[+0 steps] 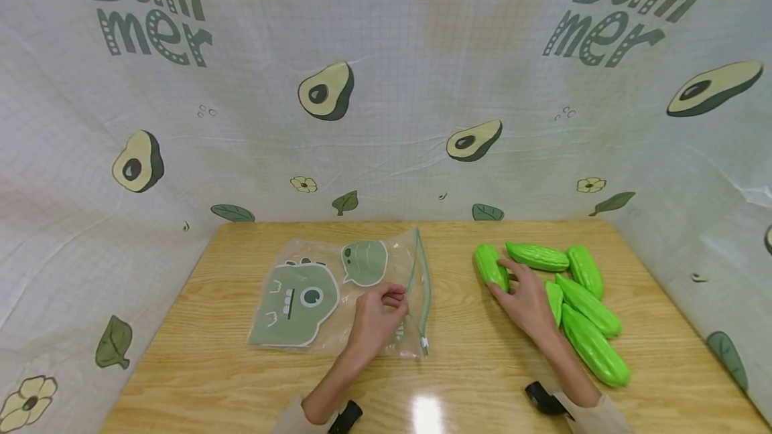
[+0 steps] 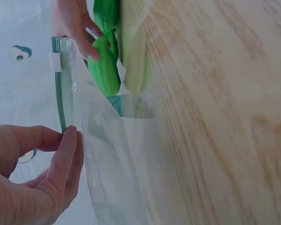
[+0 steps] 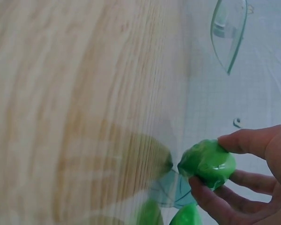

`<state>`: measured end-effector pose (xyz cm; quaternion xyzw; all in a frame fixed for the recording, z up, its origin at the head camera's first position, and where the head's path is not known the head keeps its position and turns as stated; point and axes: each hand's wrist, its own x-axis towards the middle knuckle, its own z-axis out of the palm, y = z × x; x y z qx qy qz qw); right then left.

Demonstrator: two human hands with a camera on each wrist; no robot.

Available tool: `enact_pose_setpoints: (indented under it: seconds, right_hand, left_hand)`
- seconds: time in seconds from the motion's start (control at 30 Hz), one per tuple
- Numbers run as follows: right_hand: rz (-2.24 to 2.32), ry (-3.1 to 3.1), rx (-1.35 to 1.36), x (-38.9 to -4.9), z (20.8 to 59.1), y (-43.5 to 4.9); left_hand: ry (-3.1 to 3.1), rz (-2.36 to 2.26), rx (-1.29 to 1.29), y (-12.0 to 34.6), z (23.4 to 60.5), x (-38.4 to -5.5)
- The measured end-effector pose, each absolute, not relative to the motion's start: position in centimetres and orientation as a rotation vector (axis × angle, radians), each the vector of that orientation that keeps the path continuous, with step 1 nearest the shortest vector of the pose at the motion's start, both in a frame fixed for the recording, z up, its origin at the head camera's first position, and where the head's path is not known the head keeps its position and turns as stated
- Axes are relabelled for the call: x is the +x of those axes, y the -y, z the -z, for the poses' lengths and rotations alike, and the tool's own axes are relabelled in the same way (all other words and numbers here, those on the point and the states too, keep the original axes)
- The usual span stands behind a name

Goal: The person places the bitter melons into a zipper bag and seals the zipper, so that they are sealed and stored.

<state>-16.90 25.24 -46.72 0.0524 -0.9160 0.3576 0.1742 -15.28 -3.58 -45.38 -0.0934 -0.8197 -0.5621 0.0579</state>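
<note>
A clear zip bag (image 1: 344,313) with a green monster print lies on the wooden table, its zip edge facing right. My left hand (image 1: 378,317) pinches the upper layer at the green zip strip (image 2: 60,101), and the mouth looks parted there. A white slider (image 2: 55,62) sits near one end of the strip. To the right, my right hand (image 1: 527,297) grips a green bitter melon (image 1: 490,265) between thumb and fingers. The right wrist view shows this bitter melon (image 3: 208,161) end-on; whether it touches the table I cannot tell. Both wrists wear black camera mounts.
Several more green bitter melons (image 1: 594,347) lie in a loose group around and beyond my right hand; one is partly hidden under it. A printed cloth (image 1: 386,86) with avocados surrounds the wooden table (image 1: 199,327) at the back and sides.
</note>
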Motion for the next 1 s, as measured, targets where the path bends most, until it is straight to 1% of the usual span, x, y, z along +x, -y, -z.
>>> enact_pose_setpoints:
  seconds: [0.67,1.0]
  right_hand:
    - [-1.164,2.588,0.161,-16.2,46.5,-25.1]
    - [-1.213,2.592,0.176,-16.0,46.1,-24.1]
  left_hand:
    - [2.459,1.761,-0.228,3.7,45.7,-15.6]
    - [2.409,1.925,-0.245,3.7,45.8,-15.7]
